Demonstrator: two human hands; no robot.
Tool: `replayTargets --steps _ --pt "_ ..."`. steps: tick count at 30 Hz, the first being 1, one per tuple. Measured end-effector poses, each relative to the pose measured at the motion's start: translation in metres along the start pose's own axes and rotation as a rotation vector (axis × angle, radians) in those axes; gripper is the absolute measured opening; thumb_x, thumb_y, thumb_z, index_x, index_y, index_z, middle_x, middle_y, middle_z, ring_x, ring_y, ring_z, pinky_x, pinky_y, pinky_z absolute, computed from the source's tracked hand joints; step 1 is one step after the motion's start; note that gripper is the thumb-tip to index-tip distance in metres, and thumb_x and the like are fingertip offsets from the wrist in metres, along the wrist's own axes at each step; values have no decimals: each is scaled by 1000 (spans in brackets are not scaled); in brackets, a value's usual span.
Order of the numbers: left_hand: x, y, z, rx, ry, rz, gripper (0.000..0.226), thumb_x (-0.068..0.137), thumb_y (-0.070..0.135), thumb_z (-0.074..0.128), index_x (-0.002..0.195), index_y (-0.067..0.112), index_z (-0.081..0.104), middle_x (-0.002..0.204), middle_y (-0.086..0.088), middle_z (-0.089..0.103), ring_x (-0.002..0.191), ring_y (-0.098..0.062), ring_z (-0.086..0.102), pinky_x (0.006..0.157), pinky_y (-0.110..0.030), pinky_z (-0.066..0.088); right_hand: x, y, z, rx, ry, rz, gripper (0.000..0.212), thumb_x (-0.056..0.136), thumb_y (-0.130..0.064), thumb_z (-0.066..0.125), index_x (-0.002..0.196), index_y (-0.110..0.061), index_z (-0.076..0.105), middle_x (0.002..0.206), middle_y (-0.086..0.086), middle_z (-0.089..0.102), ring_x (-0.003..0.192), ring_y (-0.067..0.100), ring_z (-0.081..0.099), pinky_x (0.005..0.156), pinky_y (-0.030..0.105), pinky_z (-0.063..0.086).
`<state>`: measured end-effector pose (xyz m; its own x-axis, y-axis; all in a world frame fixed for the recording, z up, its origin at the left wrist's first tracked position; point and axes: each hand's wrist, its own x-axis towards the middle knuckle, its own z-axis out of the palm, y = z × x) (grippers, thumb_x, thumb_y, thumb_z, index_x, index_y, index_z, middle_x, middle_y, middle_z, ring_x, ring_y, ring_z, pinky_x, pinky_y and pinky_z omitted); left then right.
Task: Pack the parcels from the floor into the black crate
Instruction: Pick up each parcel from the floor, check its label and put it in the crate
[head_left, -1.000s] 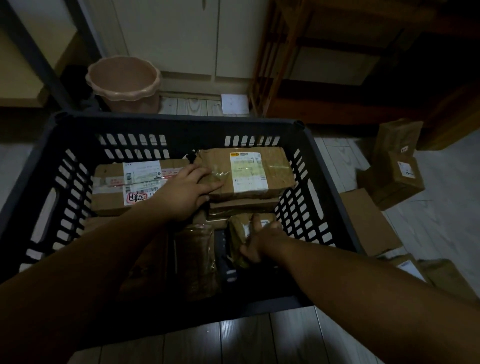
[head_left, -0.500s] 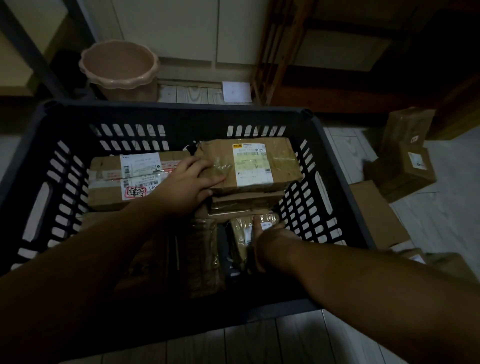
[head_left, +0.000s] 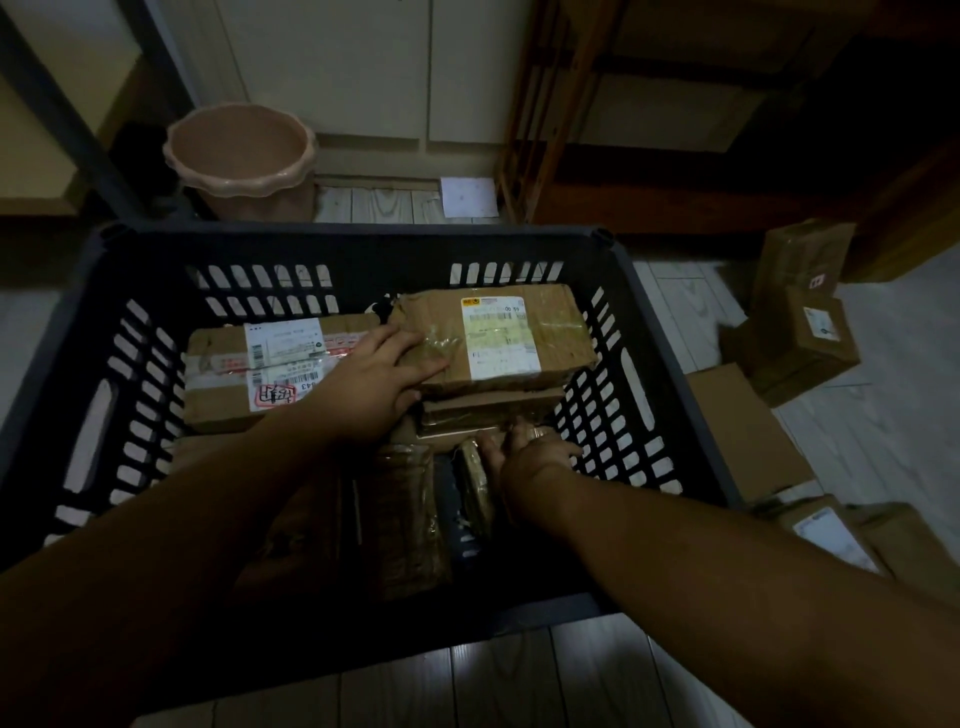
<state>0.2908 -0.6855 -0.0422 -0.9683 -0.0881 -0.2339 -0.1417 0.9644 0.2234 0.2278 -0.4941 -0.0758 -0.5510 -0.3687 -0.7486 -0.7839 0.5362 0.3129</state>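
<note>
The black crate (head_left: 363, 244) stands on the floor in front of me with several brown parcels inside. A long labelled parcel (head_left: 234, 384) lies at the back left. A taped parcel with a white label (head_left: 519, 338) tops a stack at the back right. My left hand (head_left: 374, 384) rests on that top parcel's left end, fingers straight. My right hand (head_left: 535, 457) grips a small parcel (head_left: 475, 488) that stands on edge in front of the stack, near the right wall. More wrapped parcels (head_left: 405, 519) lie dimly lit at the crate's front.
Several cardboard parcels lie on the floor to the right: two stacked boxes (head_left: 810, 343), a flat box (head_left: 743, 431) and a labelled one (head_left: 831, 530). A pink bin (head_left: 244, 156) stands behind the crate. A wooden shelf frame (head_left: 540, 130) and a white paper (head_left: 467, 196) are behind it.
My right hand has slid right and deeper with the small parcel, turning it more on edge. My left hand stays on the top parcel. The view has shifted slightly.
</note>
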Motion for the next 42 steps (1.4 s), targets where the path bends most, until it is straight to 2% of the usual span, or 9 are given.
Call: replayTargets --steps 3,6,11,17,21,26,29,34,42 --pt "-11 10 -24 20 -138 0 64 92 37 49 147 39 16 159 -1 3 145 -29 -6 117 -52 9 -33 20 -20 120 -6 -69 103 81 -63 56 151 -24 -10 158 15 -8 141 47 12 98 65 35" --pt "-35 20 -65 -68 -257 -101 69 89 45 51 147 36 16 159 -1 6 145 -32 -1 116 -55 13 -93 54 -52 398 10 -40 88 84 -63 51 151 -23 10 156 11 17 138 38 26 105 52 35" --pt "-100 71 -174 -168 -347 -216 72 87 56 46 148 38 13 158 3 2 146 -27 -2 117 -53 10 -216 120 -113 551 72 2 84 84 -63 51 149 -22 16 147 13 30 131 35 35 104 45 37" --pt "-189 165 -357 -426 -253 -295 65 92 37 54 148 27 23 157 -1 11 145 -25 6 119 -46 11 -379 180 -197 627 175 -61 76 86 -63 46 145 -20 27 141 14 38 126 32 37 103 44 35" --pt "-244 216 -456 -479 -136 -226 70 75 58 48 137 26 40 144 -9 40 134 -32 33 112 -50 27 -475 206 -239 710 208 -107 68 86 -61 45 140 -21 36 133 12 46 120 30 43 98 42 40" --pt "-300 253 -522 -428 -107 -316 62 87 42 59 141 23 36 153 5 18 141 -21 20 116 -43 21 -566 236 -269 706 294 -100 69 90 -58 46 145 -18 32 146 9 38 130 28 38 102 39 38" --pt "-319 273 -555 -509 18 -376 67 89 36 58 147 24 27 152 4 26 141 -21 25 114 -37 23 -613 255 -276 764 417 -44 69 92 -55 46 147 -16 30 151 10 32 135 29 33 107 40 34" --pt "-336 324 -606 -527 104 -205 65 91 36 57 147 23 27 156 -2 23 142 -19 24 115 -34 19 -694 286 -248 859 518 127 73 91 -57 46 149 -19 25 153 10 28 137 29 32 109 39 32" --pt "-334 458 -632 -550 21 45 65 92 37 54 148 28 24 158 -1 13 145 -19 15 117 -35 16 -796 347 -179 930 636 292 67 91 -51 51 147 -23 29 149 5 34 135 26 35 109 38 34"
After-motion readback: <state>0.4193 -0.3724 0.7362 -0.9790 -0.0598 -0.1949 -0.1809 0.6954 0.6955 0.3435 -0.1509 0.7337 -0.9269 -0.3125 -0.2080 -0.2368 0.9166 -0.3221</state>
